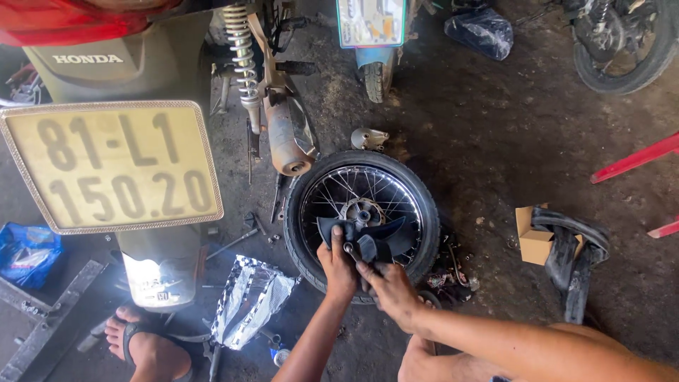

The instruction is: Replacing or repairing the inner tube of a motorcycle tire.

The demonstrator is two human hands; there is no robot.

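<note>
A spoked motorcycle wheel [362,212] with its black tyre lies flat on the dirty concrete floor in front of me. Across its near side lies a folded black inner tube [375,237]. My left hand [338,265] grips the tube's left part. My right hand [385,283] holds the tube right next to it, fingers pinched around the valve area. Both forearms reach in from the bottom of the view.
A motorcycle's rear with a yellowish plate [113,166], shock absorber and exhaust [290,134] stands at left. A silver foil bag [247,301] and loose tools lie by my sandalled foot [145,346]. A cardboard box [534,237] and an old tube [576,265] sit at right.
</note>
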